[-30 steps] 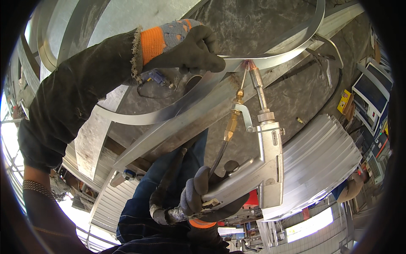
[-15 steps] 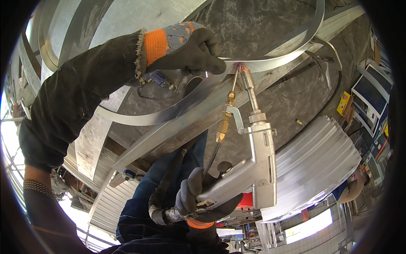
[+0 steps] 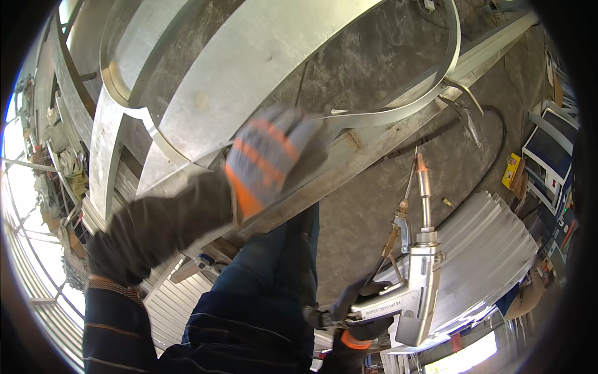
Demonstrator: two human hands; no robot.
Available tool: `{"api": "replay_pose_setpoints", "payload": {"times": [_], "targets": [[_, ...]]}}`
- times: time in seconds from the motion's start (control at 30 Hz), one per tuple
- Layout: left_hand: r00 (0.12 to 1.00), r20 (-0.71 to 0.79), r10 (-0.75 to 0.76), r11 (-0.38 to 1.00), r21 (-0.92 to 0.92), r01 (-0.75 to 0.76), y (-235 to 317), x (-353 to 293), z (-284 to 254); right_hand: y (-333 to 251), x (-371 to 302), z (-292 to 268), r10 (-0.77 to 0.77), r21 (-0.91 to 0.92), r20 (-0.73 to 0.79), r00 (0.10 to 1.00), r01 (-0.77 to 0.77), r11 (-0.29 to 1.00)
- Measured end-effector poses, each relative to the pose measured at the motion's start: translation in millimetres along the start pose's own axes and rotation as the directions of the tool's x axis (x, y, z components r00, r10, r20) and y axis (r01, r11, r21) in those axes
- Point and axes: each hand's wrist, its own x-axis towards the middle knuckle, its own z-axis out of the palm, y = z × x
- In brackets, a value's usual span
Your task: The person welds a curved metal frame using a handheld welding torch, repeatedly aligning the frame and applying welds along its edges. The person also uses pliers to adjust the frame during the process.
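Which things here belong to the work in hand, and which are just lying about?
Part of the work:
- silver welding gun, held in the right hand
- curved metal strip, near the blurred left hand
- metal beam under the strip
- clamp by the strip, probably

Lying about, apparently:
- yellow box
- stacked metal sheets

Left: a brightly lit opening [image 3: 22,206] is crossed by a metal framework [image 3: 30,165]. Lower left: ribbed, light-coloured panelling [image 3: 175,302]. Lower right: a bright rectangular pane [image 3: 468,361]. Right: a white-framed cabinet [image 3: 548,151] with dark panels. Centre: scuffed dark-grey surface [image 3: 352,218]; floor or desk indeterminate.
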Motion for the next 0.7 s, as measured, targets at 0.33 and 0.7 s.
{"api": "replay_pose_setpoints", "payload": {"times": [0.33,0.7], "targets": [[0.898,-0.157,-0.412,0.905,0.046,0.423,16.0,-71.0,66.5,-40.4,-111.6,-52.9,-0.122,-0.753,-0.520,0.845,-0.387,0.531],[0.858,-0.134,-0.496,0.831,0.215,0.514,51.0,-93.0,94.7,-0.9,-113.9,-82.3,-0.141,-0.831,-0.364,0.921,-0.253,0.496]]}}
